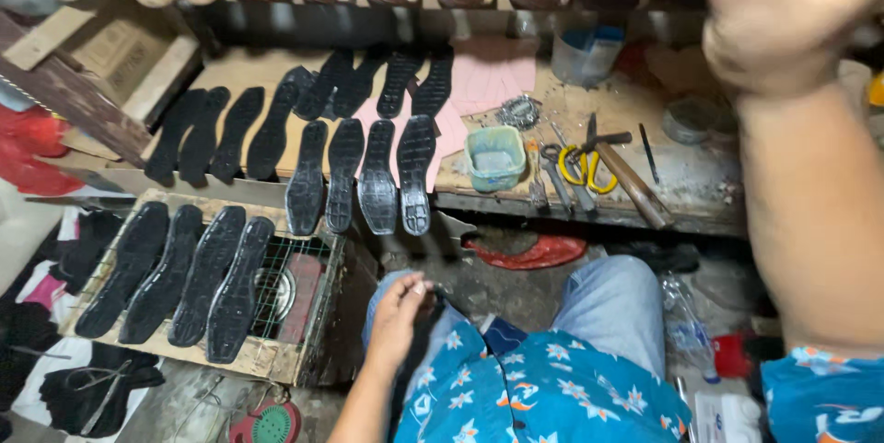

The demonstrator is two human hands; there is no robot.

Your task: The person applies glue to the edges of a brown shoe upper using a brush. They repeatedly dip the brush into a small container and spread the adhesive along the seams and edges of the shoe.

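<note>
The left hand (401, 305) rests on the left knee of the blue jeans (608, 300), its grip curled loosely with nothing visibly pinched; the right hand (783, 15) is raised near the camera at upper right, blurred, fingers spread. Black shoe soles (364, 171) lie in rows on the tabletop (700, 180) ahead of the knees and on a wooden crate (276, 355) to the left. Right of the soles stand a small green tub (494, 157), yellow-handled scissors (585, 167), a hammer (631, 180) and a grey cup with blue label (585, 54).
</note>
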